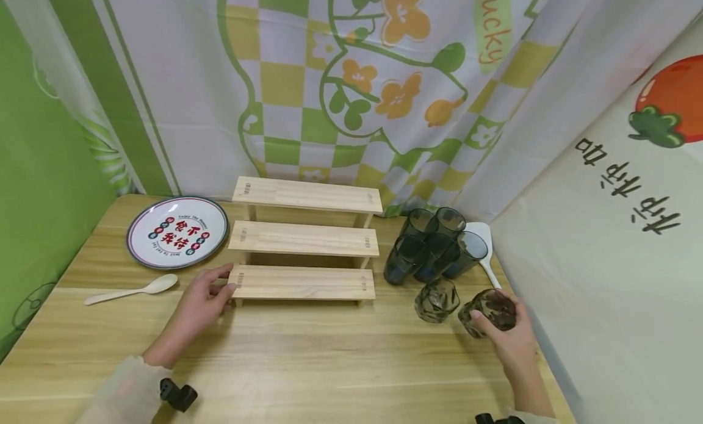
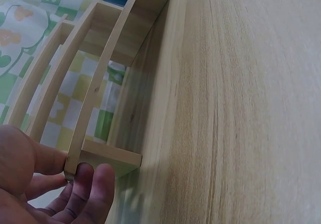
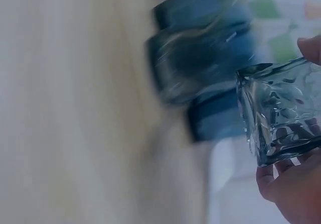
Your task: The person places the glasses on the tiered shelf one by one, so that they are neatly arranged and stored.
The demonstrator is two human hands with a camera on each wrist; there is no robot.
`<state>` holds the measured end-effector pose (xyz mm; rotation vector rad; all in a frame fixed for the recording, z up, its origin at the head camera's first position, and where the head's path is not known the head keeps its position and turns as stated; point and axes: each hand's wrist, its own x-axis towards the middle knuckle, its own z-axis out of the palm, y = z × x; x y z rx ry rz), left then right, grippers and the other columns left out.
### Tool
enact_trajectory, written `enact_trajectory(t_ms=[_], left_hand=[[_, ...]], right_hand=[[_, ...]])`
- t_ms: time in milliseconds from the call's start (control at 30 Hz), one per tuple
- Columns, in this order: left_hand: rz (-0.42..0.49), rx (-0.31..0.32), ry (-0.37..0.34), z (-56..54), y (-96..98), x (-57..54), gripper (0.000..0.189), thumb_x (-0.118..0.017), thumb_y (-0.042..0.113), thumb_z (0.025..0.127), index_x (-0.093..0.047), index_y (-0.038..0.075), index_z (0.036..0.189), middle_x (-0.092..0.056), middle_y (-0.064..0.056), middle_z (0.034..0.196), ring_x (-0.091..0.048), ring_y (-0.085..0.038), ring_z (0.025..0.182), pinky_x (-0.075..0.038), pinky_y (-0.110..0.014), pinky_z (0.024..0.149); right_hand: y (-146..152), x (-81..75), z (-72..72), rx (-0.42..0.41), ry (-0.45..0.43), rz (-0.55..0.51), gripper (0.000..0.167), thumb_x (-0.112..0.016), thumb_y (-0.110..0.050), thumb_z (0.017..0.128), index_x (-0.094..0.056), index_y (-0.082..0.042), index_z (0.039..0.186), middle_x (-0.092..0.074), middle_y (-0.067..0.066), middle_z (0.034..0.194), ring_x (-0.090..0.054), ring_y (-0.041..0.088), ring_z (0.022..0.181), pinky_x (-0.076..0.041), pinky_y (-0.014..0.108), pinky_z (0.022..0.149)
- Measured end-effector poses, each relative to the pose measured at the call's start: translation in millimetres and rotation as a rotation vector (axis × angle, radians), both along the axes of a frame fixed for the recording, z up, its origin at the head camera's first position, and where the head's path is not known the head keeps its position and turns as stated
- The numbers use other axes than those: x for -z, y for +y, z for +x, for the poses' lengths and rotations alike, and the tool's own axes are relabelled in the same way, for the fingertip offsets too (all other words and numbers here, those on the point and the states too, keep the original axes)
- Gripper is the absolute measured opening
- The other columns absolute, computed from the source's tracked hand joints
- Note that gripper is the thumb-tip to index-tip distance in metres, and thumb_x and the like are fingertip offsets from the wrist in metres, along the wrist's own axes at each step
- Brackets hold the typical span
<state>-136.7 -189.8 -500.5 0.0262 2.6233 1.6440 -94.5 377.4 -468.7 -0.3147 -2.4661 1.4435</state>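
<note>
In the head view, the left hand [image 1: 204, 297] has its grip clamped on the left end of the nearest board of a three-tier, pale wooden stepped shelf [image 1: 303, 238]; the right hand [image 1: 515, 335] has its grip closed around a smoky, faceted glass tumbler [image 1: 490, 312] at the right of the wood-grained surface [image 1: 329, 357]; a matching faceted tumbler [image 1: 436, 301] stands just left of it, near five tall, dark blue-grey glasses [image 1: 436, 253]; in the left wrist view, thumb and fingers pinch the board's end; in the right wrist view, fingers hold the tumbler, the tall glasses blurred beyond.
</note>
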Motion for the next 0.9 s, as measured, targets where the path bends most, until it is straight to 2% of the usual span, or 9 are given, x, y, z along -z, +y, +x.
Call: enact_trajectory(t_ms=[100, 200, 367, 500, 600, 733, 900], left_hand=[[-0.001, -0.006, 0.008, 1.4, -1.8, -0.3, 0.05, -0.057, 0.002, 0.103, -0.04, -0.011, 0.148, -0.046, -0.029, 0.132, -0.066, -0.032, 0.087, -0.064, -0.031, 0.063], [0.005, -0.013, 0.01, 2.6, -3.5, -0.2, 0.05, -0.058, 0.003, 0.103, -0.04, -0.011, 0.148, -0.046, -0.03, 0.131, -0.066, -0.032, 0.086, -0.064, -0.032, 0.063], [0.034, -0.033, 0.001, 3.8, -6.0, 1.4, 0.051, -0.06, 0.003, 0.102, -0.042, -0.012, 0.147, -0.047, -0.031, 0.131, -0.066, -0.031, 0.084, -0.064, -0.033, 0.064], [0.064, -0.051, -0.016, 2.8, -7.2, 4.6, 0.051, -0.062, 0.004, 0.101, -0.043, -0.012, 0.146, -0.049, -0.031, 0.131, -0.067, -0.03, 0.081, -0.065, -0.033, 0.065], [0.099, -0.063, -0.023, 1.5, -7.1, 7.2, 0.05, -0.063, 0.007, 0.102, -0.045, -0.012, 0.144, -0.052, -0.03, 0.127, -0.069, -0.03, 0.079, -0.065, -0.033, 0.066], [0.153, -0.074, -0.022, 0.7, -5.9, 9.4, 0.048, -0.064, 0.008, 0.101, -0.047, -0.013, 0.141, -0.055, -0.029, 0.121, -0.069, -0.03, 0.077, -0.065, -0.033, 0.066], [0.203, -0.098, -0.041, 0.9, -2.8, 10.5, 0.044, -0.064, 0.006, 0.101, -0.05, -0.015, 0.136, -0.056, -0.028, 0.117, -0.069, -0.029, 0.077, -0.065, -0.033, 0.067]], right_hand=[[-14.4, -23.5, -8.1, -0.087, 0.059, 0.04, 0.07, -0.082, -0.01, 0.088, -0.044, -0.007, 0.147, -0.052, 0.007, 0.133, -0.048, 0.016, 0.115, -0.045, 0.012, 0.087], [-39.1, -49.8, -22.7, -0.197, 0.119, 0.043, 0.067, -0.081, -0.006, 0.087, -0.047, -0.008, 0.145, -0.055, 0.01, 0.131, -0.052, 0.017, 0.114, -0.048, 0.016, 0.086], [-96.9, -87.3, -62.5, -0.419, 0.176, -0.031, 0.065, -0.082, -0.004, 0.086, -0.049, -0.006, 0.142, -0.056, 0.012, 0.131, -0.052, 0.022, 0.118, -0.047, 0.025, 0.095], [-154.2, -110.6, -99.6, -0.579, 0.166, -0.066, 0.066, -0.085, -0.016, 0.084, -0.051, -0.013, 0.141, -0.056, 0.006, 0.131, -0.052, 0.023, 0.118, -0.048, 0.038, 0.1], [-199.9, -123.6, -128.0, -0.673, 0.141, -0.086, 0.068, -0.087, -0.03, 0.083, -0.051, -0.02, 0.14, -0.055, 0.003, 0.132, -0.053, 0.022, 0.118, -0.051, 0.044, 0.101], [-257.4, -131.0, -162.0, -0.785, 0.122, -0.131, 0.071, -0.087, -0.039, 0.081, -0.05, -0.022, 0.139, -0.055, 0.001, 0.131, -0.054, 0.02, 0.118, -0.053, 0.04, 0.1], [-314.5, -130.9, -190.4, -0.847, 0.099, -0.15, 0.07, -0.086, -0.042, 0.082, -0.05, -0.022, 0.139, -0.055, -0.001, 0.129, -0.055, 0.019, 0.115, -0.054, 0.036, 0.095]])
